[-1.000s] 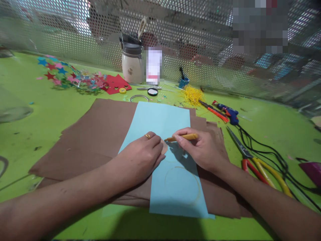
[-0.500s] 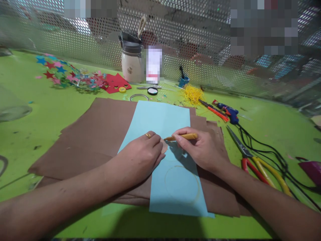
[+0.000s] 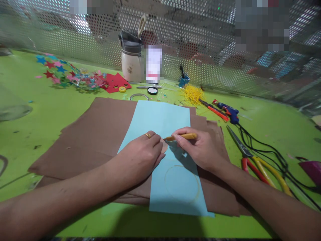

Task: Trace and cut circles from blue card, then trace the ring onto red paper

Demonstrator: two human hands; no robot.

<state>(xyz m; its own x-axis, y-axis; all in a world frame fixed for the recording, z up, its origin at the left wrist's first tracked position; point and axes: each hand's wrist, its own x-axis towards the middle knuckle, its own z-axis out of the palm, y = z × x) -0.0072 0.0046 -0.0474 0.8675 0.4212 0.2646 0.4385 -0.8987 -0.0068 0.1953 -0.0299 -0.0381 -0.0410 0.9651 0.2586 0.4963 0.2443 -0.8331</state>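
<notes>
My left hand (image 3: 142, 154), fingers bent and held together, presses a small tan disc (image 3: 164, 146) down on a strip of light blue paper (image 3: 163, 117). Most of the disc is hidden under those fingers. In a pinch, my right hand (image 3: 195, 147) holds a yellow-brown marker (image 3: 187, 136), its tip at the disc's upper right edge. A drawn yellow circle (image 3: 182, 184) shows on the lower part of the blue strip. Beneath the strip lies a stack of brown paper (image 3: 82, 134).
On the right lie scissors (image 3: 247, 152), a blue glue gun (image 3: 229, 112) with its black cord, and a red-orange cutter (image 3: 217, 112). Yellow shreds (image 3: 192, 94), a white jar (image 3: 131, 65), red paper (image 3: 116, 82) and star garlands (image 3: 75, 77) stand at the back before a perforated metal panel (image 3: 213, 63).
</notes>
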